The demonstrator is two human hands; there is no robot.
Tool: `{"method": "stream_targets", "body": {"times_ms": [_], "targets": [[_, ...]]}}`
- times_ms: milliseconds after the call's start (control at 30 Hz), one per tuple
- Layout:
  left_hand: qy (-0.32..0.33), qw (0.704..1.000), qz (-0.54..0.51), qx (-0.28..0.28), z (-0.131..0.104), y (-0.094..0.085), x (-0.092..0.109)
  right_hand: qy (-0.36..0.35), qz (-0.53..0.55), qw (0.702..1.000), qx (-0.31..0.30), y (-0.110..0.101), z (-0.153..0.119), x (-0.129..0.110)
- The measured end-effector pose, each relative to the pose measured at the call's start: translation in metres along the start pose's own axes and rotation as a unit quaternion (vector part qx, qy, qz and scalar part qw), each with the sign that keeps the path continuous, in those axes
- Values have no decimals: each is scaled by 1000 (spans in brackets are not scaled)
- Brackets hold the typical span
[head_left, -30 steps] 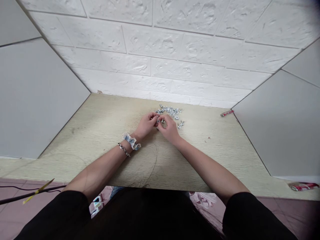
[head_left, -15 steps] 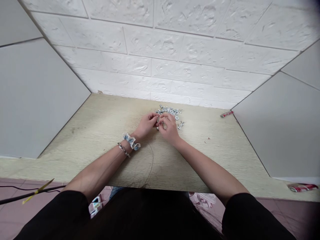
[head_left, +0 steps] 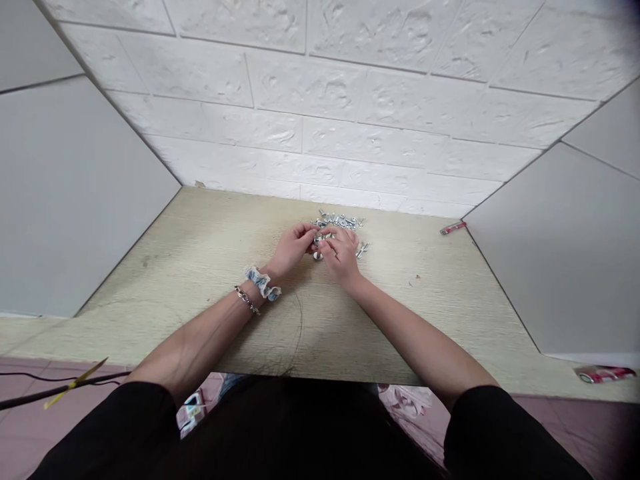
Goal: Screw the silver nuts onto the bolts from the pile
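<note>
My left hand point(head_left: 293, 248) and my right hand point(head_left: 341, 251) meet over the far middle of a pale wooden table point(head_left: 200, 267). Between their fingertips is a small metal bolt with a nut point(head_left: 318, 248), pinched from both sides; its lower end is close to the tabletop. Just beyond my hands lies a heap of several silver bolts, nuts and washers point(head_left: 340, 221). One loose bolt point(head_left: 361, 251) lies right of my right hand. My left wrist wears a blue-and-white scrunchie point(head_left: 261, 281) and a chain bracelet point(head_left: 246, 299).
A white brick-pattern wall stands behind the table and grey panels close it in left and right. A small red item point(head_left: 453, 228) lies at the far right corner, another red-and-white one point(head_left: 605, 375) at the near right edge. A dark cable point(head_left: 60, 388) crosses low left.
My right hand has shifted a little forward and left over the small part, its fingers now covering more of it. My left hand has hardly moved.
</note>
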State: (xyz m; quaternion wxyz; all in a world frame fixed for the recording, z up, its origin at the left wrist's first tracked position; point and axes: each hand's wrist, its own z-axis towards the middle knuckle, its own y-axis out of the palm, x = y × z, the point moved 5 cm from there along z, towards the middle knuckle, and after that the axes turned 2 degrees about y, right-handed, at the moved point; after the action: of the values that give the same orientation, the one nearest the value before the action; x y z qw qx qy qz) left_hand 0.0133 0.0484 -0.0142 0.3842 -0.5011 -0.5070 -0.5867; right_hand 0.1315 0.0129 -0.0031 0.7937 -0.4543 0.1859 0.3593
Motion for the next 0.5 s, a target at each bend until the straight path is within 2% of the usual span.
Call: {"method": "stream_targets", "body": {"times_ms": [267,500], "targets": [[12,999,16,-45,-3,6,3,27,8,1000,3,0,3,4],[15,998,37,-51,0,5,-1,27,5,1000,2,1,3,5]]}}
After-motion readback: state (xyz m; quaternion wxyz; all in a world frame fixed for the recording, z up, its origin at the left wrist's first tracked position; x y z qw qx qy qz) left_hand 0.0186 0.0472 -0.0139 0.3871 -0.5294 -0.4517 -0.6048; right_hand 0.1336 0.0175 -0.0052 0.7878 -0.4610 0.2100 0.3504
